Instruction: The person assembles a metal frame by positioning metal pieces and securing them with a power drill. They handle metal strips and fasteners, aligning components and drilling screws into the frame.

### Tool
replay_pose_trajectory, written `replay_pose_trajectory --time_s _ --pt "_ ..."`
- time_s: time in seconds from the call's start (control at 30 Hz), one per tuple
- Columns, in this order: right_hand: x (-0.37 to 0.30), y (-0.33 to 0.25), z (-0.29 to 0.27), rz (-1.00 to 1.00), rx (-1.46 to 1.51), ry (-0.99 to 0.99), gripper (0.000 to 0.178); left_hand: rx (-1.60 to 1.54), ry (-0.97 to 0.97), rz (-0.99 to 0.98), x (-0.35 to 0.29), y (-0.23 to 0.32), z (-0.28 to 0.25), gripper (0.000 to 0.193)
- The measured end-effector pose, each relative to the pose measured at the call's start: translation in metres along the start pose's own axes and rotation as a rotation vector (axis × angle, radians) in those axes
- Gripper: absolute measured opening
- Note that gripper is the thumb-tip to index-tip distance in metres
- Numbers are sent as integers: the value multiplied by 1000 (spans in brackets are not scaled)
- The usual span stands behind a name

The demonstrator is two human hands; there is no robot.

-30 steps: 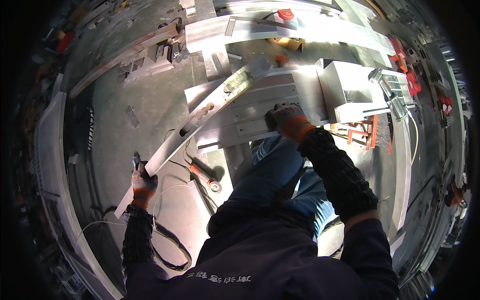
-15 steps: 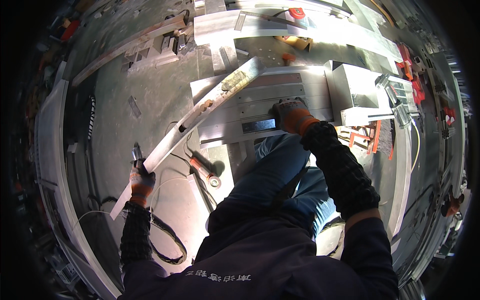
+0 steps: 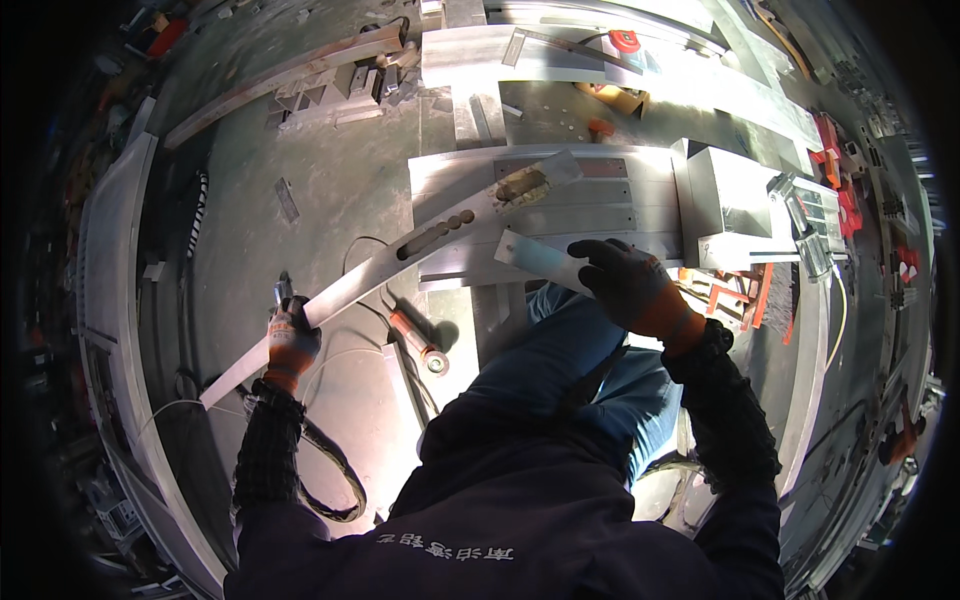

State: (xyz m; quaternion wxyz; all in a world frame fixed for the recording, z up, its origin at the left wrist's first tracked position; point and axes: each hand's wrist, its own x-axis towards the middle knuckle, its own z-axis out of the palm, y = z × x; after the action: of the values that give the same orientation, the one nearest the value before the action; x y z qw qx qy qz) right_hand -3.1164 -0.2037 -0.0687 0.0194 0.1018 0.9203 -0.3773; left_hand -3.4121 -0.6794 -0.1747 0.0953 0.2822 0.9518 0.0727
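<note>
Head view: left hand (image 3: 290, 340) out to the side, fingers clamped round the long metal bar (image 3: 400, 260) slanting up onto the workbench (image 3: 640, 195). Right hand (image 3: 625, 280) forward, pinching a small flat plate (image 3: 540, 260) just below the bar.

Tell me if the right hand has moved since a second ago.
Yes. The right hand has drawn back from the stacked aluminium profiles toward the person's knee, now holding a small flat plate.

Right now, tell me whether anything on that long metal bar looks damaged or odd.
The long metal bar, gripped low by the left hand, has a rough brownish patch near its upper end, like rust or residue; I cannot tell which. The bar lies slanted across the stacked metal plates. The right hand holds a small flat strip.
</note>
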Motion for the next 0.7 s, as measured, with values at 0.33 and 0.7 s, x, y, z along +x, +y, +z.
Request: replay_pose_trajectory --time_s 0.33,0.7 --pt "-11 -22 -19 -185 -489 -10 61 111 -100 266 21 13 -11 35" --pt "-18 -5 -1 -173 -635 -84 65 47 -122 311 22 20 -16 28"
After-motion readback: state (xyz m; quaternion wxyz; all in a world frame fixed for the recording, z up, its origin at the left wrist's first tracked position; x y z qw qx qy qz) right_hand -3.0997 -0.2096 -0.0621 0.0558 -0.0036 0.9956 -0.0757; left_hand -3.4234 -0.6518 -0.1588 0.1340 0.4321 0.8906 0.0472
